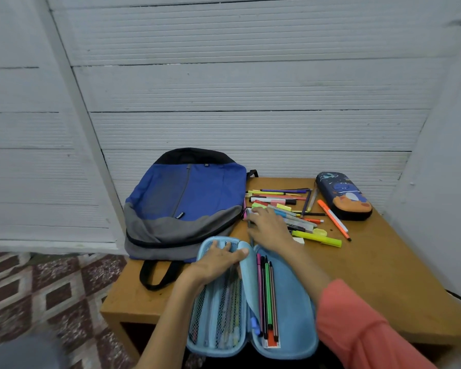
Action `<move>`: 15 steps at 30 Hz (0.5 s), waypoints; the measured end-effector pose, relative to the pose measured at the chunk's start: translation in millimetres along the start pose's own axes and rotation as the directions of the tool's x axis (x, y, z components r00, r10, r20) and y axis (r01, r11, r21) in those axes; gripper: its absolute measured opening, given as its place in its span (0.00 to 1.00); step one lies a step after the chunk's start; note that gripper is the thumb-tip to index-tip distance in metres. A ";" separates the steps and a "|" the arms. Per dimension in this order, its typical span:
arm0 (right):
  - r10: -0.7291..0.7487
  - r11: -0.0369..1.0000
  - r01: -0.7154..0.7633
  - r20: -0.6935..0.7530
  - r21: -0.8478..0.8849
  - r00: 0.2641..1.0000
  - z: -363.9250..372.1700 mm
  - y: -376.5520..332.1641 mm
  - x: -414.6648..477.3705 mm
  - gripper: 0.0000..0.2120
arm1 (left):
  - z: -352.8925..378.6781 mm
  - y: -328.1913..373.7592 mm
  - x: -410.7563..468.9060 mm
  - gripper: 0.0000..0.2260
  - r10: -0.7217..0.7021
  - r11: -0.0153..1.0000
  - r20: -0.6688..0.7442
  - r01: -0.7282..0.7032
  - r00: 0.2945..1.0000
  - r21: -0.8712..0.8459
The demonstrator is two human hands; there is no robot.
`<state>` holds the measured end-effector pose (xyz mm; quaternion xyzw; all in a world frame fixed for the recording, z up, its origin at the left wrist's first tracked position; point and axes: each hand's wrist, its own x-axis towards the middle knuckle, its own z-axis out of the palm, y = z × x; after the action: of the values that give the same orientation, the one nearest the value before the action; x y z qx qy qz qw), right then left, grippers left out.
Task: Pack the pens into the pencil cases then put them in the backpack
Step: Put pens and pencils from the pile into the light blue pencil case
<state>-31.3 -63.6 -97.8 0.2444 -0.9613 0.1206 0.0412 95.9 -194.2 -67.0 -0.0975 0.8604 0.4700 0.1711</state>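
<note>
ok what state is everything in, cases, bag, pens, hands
light blue pencil case, open, pens inside
dark pencil case, closed
backpack, lying flat, looks zipped
loose pens, scattered on table
left hand, open, flat on mesh pocket
right hand, among the loose pens, grip unclear

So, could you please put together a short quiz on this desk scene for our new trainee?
1. True or false: the dark blue pencil case lies closed on the table.
2. The left hand rests on: A) the dark blue pencil case; B) the mesh side of the open light blue pencil case; C) the pile of loose pens.
3. Fill in: the ____ hand is on the pile of loose pens.

Key: 1 true. 2 B. 3 right, the right hand.
</note>
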 end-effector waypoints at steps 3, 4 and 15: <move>-0.001 0.997 0.012 0.139 -0.079 0.990 9.8 -1.4 13.6 0.19 | -0.3 -0.2 0.1 0.32 0.018 1.000 0.011 -0.018 1.000 0.017; 0.012 0.995 0.004 0.165 -0.097 0.986 12.9 -1.6 16.6 0.20 | -0.2 0.3 -0.6 0.31 0.029 0.999 0.015 -0.029 0.999 0.024; 0.082 0.986 -0.051 0.200 -0.156 0.976 25.8 0.5 24.6 0.28 | -0.2 -17.5 24.5 0.32 0.054 0.996 0.038 -0.056 0.998 0.066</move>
<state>-53.6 -81.0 -119.5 0.2194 -0.9744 0.0232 -0.0440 79.0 -203.9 -90.0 -0.0593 0.8749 0.4469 0.1769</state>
